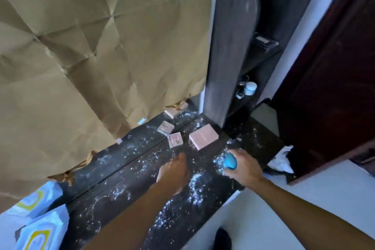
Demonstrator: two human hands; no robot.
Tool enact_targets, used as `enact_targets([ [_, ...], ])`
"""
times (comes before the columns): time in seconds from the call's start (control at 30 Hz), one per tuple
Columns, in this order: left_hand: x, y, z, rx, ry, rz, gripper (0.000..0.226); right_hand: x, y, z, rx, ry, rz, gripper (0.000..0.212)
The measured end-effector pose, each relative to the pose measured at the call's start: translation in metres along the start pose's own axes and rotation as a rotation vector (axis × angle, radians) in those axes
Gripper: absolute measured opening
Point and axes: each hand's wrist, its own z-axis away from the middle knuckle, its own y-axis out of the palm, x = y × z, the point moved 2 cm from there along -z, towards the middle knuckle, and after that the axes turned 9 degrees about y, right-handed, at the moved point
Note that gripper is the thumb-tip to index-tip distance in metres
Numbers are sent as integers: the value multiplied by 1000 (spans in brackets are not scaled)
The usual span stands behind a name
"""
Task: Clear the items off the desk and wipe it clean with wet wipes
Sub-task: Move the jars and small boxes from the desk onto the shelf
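The dark desk (125,193) is speckled with white powder or droplets. My right hand (245,168) is closed around a blue bottle-like item (229,161) just above the desk's right part. My left hand (174,170) lies palm down on the desk, fingers together, nothing visible in it. A pink box (204,136) and a small clear case (175,139) rest on the desk beyond my hands. The mirror behind repeats them as reflections.
Brown paper (91,46) covers most of the mirror above the desk. A grey shelf unit (229,57) with small jars (250,88) stands at the right. A white crumpled wipe or bag (283,160) sits by the dark door (334,87). Patterned bedding (38,219) lies at left.
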Motion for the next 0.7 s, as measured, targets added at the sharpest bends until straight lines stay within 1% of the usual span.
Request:
enact_targets([
  [0.1, -49, -5, -27, -38, 129, -35, 33, -43, -30, 3, -7, 94, -25, 68],
  [0.17, -81, -12, -46, -84, 213, -38, 31, -72, -49, 1, -22, 140, -50, 69],
  [0.3, -145, -31, -97, -177, 308, -35, 25, -125, -79, -17, -53, 156, -71, 69],
  [0.47, -221, -60, -175, -265, 224, -102, 20, -188, -118, -62, -38, 102, -96, 70],
  [0.57, -251, -79, -215, -371, 205, -101, 21, -218, -140, -86, -32, 40, -100, 70],
  [0.63, -263, -94, -239, -451, 171, -76, 23, -234, -153, -102, -34, -1, -89, 68],
  [0.7, -270, -112, -259, -533, 137, -6, 32, -244, -164, -118, -19, -59, -50, 69],
])
